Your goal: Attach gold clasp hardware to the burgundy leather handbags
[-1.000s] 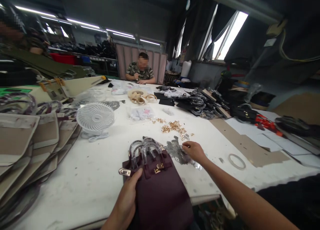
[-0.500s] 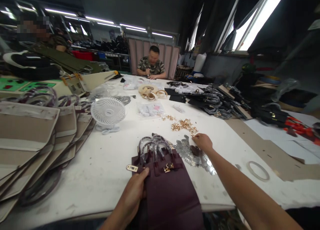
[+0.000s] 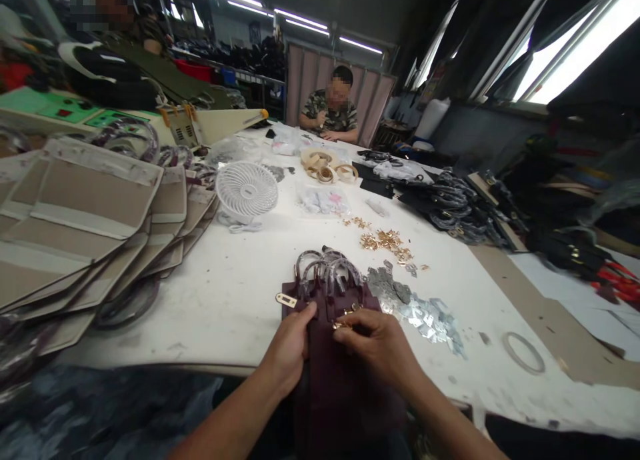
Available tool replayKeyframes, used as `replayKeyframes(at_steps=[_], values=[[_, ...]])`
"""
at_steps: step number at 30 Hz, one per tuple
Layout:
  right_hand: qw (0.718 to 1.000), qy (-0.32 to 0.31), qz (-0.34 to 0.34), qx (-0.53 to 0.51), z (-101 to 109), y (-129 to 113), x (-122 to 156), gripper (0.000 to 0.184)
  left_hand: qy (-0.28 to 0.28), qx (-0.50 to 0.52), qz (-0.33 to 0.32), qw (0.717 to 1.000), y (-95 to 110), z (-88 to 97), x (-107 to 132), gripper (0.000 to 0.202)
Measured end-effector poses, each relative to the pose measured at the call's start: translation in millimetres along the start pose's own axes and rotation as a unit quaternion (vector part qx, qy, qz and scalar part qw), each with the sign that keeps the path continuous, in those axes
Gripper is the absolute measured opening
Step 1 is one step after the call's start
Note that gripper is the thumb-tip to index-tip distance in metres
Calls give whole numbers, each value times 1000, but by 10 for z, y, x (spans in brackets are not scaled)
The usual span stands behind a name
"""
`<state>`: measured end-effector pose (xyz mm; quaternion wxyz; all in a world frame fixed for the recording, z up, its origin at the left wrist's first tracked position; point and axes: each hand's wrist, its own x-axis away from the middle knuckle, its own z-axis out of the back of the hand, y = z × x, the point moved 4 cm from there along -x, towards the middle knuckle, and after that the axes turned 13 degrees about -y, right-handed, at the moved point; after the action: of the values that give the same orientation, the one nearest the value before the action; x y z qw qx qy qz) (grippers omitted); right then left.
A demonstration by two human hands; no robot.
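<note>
Grips the maroon bag (image 3: 325,387) at lower centre of the frame by its side in the left hand (image 3: 289,347); pinches a gold piece (image 3: 338,326) in the right hand (image 3: 376,341). Looks light, stiffish; best held clear of the handles (image 3: 320,272).

From where I stand I cannot read a single word, number or brand anywhere in the room. The white fan (image 3: 247,189) on the left of the table (image 3: 215,313) has a small dark mark at its hub, too tiny to make out. Farther left, the green control panel (image 3: 47,107) carries little marks that blur away, and on the black bundle (image 3: 107,80) behind it sits a pale patch whose lettering, if any, I cannot tell. One clear plastic bag (image 3: 320,200) in the middle shows pink marks; whether they are print is unclear. At the far right, near the windows (image 3: 565,57), something like a poster (image 3: 429,92) is too blurred to read.
</note>
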<state>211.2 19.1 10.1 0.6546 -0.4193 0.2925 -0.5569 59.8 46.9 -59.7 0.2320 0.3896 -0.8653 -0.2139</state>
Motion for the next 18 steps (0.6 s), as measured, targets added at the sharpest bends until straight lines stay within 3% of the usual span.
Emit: replayKeyframes(at_steps=[3, 10, 15, 18], values=[[1000, 21, 0, 12, -176, 107, -66, 11, 17, 52, -30, 998, -31, -30, 0, 33], [993, 50, 37, 99, -259, 164, -89, 18, 16, 57, -72, 996, -52, 32, 2, 37], [994, -4, 47, 99, -324, 28, -90, 36, 8, 42, -75, 996, -74, 83, 13, 41], [991, -2, 59, 123, -329, 35, -94, 26, -7, 40, -89, 995, -78, 97, 2, 42]])
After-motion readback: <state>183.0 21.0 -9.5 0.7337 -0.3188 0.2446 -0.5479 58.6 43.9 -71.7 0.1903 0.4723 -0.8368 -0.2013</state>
